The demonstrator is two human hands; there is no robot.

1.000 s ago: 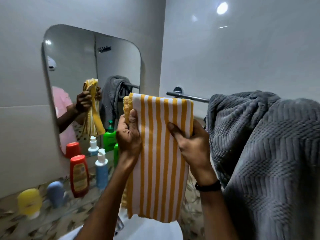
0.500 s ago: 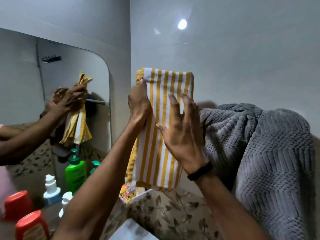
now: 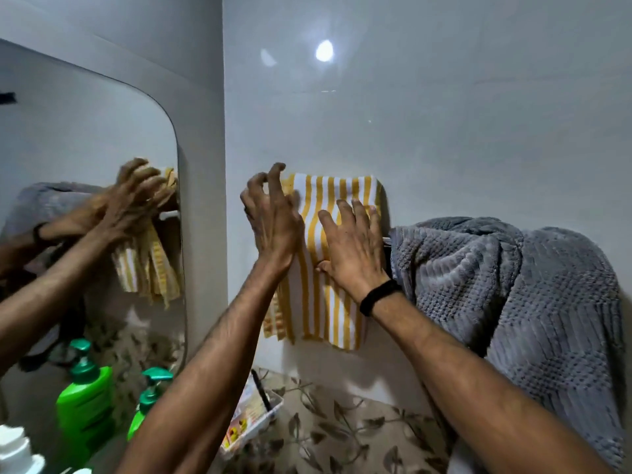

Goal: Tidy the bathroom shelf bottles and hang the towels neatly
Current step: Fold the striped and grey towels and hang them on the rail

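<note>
Stripes of yellow and white run down the striped towel [image 3: 325,313], which hangs flat against the pale wall [image 3: 444,131] with both grips on its upper half. The right grip [image 3: 354,246] lies open on the cloth, fingers straight and spread, palm pressing the towel's right side, thumb tucked low on the stripes; a black wristband [image 3: 378,297] circles the wrist just below it. The left grip [image 3: 273,217] is at the towel's upper left edge with its fingers bent like claws; whether they have hold of the cloth I cannot tell. Just right of the right grip a short bit of metal rail [image 3: 385,239] shows, and beyond it a grey towel [image 3: 513,285] is bunched up in a heap. Left of the left grip a mirror [image 3: 85,131] reflects both hands and the stripes. Well below the left grip stands a green pump bottle [image 3: 150,401], its reflection just beside it, and a white bottle top [image 3: 13,449] sits at the bottom corner. Below both grips, between the forearms, a small tray [image 3: 254,419] of packets rests on the leaf-patterned table [image 3: 342,436].
</note>
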